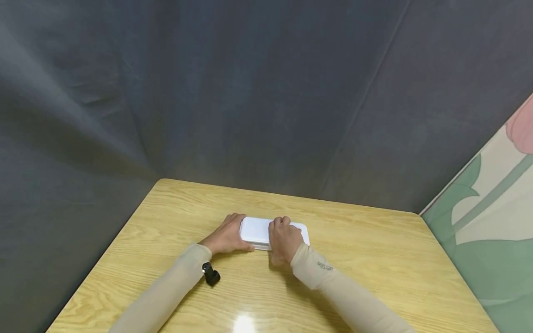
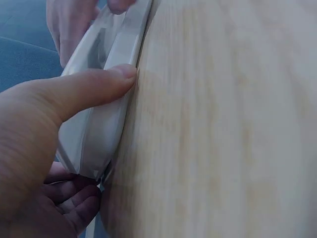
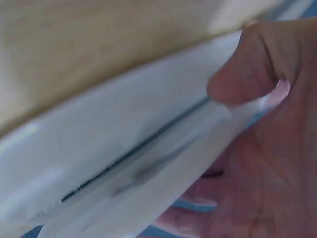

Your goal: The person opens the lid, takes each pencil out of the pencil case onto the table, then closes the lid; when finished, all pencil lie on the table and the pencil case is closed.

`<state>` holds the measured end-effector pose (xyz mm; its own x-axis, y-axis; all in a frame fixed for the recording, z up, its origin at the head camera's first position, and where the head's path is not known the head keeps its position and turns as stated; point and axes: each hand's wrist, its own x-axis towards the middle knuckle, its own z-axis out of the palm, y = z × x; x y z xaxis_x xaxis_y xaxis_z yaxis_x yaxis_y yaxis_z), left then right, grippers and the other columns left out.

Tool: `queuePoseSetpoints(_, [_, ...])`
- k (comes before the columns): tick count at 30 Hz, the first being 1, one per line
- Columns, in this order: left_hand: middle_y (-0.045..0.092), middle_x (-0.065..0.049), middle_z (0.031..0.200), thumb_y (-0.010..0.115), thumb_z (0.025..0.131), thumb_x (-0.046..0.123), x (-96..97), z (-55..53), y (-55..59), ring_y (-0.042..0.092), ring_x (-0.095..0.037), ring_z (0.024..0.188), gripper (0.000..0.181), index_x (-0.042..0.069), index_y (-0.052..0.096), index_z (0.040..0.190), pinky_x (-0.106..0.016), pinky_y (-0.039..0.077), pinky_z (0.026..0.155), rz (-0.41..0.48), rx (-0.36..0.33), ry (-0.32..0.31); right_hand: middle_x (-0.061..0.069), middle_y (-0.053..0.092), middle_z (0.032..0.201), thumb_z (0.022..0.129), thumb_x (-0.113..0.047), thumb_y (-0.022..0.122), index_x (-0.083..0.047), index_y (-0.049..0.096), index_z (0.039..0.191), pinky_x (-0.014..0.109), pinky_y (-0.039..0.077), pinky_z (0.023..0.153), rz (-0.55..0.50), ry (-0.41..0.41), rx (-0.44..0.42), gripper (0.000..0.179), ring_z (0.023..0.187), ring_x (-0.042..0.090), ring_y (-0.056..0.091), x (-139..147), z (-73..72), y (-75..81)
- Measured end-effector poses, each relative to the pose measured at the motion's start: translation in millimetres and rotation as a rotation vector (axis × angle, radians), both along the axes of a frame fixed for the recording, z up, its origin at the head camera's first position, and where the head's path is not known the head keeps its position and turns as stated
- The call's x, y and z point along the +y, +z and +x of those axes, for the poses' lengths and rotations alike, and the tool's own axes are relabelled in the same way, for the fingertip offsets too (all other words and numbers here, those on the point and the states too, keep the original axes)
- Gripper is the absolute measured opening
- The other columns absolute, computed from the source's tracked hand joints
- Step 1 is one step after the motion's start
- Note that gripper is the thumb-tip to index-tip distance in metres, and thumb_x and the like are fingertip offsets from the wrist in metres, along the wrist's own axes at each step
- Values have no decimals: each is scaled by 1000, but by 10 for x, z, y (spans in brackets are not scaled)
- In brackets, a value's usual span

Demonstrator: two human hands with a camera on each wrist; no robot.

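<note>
White case (image 1: 255, 230) in both hands (image 1: 226, 237) (image 1: 285, 241) on table (image 1: 383, 259)

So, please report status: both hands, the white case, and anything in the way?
Left hand grips left end of white case. Right hand grips it further right. Case on wooden table, no obstacle seen; right hand covers part of top.

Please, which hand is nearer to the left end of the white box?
Left. The left hand grips that end of the white box; the right hand holds it farther along, over its right half.
</note>
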<state>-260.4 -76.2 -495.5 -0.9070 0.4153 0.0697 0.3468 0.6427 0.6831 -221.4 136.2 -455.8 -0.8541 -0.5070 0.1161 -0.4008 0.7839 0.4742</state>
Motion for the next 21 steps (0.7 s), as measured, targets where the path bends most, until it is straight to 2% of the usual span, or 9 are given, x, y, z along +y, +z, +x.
queuePoseSetpoints(3, [51,-12,143,95,67,42,-11,5,-28,47,-26,125,108,4,40,152,-47,48,103,9,-34,7,11,66,92,66,-35,67,-2,65,102,34,56,56,-86,43,-74,49,79,24,60,95,-36,95])
queuePoseSetpoints(5, [47,-12,150,93,68,46,-21,9,-42,44,-28,131,113,5,35,156,-49,46,107,16,-53,18,9,68,93,71,-35,67,-4,66,101,35,56,60,-140,68,-136,43,80,24,62,176,-71,156])
queuePoseSetpoints(8, [43,-12,156,91,68,52,-32,5,-72,40,-29,139,117,8,32,159,-51,43,112,21,-72,46,9,71,108,81,-37,67,-7,66,110,38,58,68,-202,91,-230,42,91,25,65,320,-121,199])
queuePoseSetpoints(10, [42,-11,157,90,68,56,-33,2,-81,39,-29,141,117,9,33,159,-52,42,114,34,-77,63,8,70,121,85,-41,68,-9,66,120,42,60,76,-247,98,-273,48,104,26,66,426,-150,197])
queuePoseSetpoints(15, [42,-12,158,89,67,58,-30,4,-88,36,-32,146,116,10,35,158,-56,39,116,46,-83,89,8,64,138,86,-40,72,-14,61,137,49,59,90,-435,138,-356,59,124,29,62,714,-165,174])
queuePoseSetpoints(21, [43,-13,157,89,68,59,-43,19,-116,34,-37,146,110,10,41,155,-60,35,116,32,-50,111,7,67,136,86,-27,78,-14,67,134,52,52,107,-658,188,-436,51,128,31,63,979,-152,128])
